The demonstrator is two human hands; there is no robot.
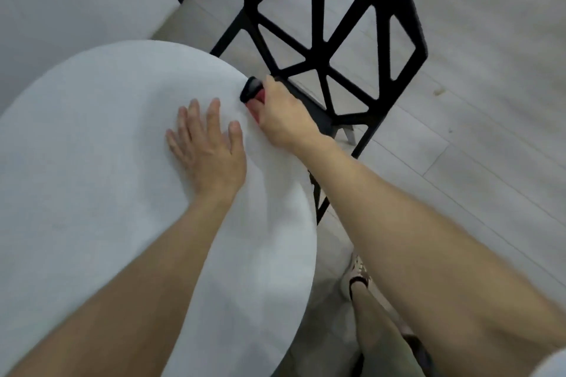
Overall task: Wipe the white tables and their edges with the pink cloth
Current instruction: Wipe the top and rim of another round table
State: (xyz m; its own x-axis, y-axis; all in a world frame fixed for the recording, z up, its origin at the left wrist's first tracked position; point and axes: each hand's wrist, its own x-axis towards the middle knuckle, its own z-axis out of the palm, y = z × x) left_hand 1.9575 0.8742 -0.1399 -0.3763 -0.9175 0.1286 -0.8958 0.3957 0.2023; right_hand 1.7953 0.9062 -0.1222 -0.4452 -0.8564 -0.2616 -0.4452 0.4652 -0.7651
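**At the tabletop's far rim, cloth pressed to the edge**

At the right-hand rim of the round white tabletop [92, 162], the right hand [283, 119] is closed around a bunched cloth [255, 95], which shows pink-red between the fingers with a dark part at the top. The cloth sits right against the tabletop's curved edge, and the hand wraps over it from the outside. The left hand [206, 139] lies flat on the tabletop with fingers spread and open, holding nothing, just beside the right hand. A black chair [333, 37] with an open geometric back stands close behind the rim on the pale wood floor [490, 70]. Below the right forearm, a leg and a light shoe [355, 277] show beside the tabletop.
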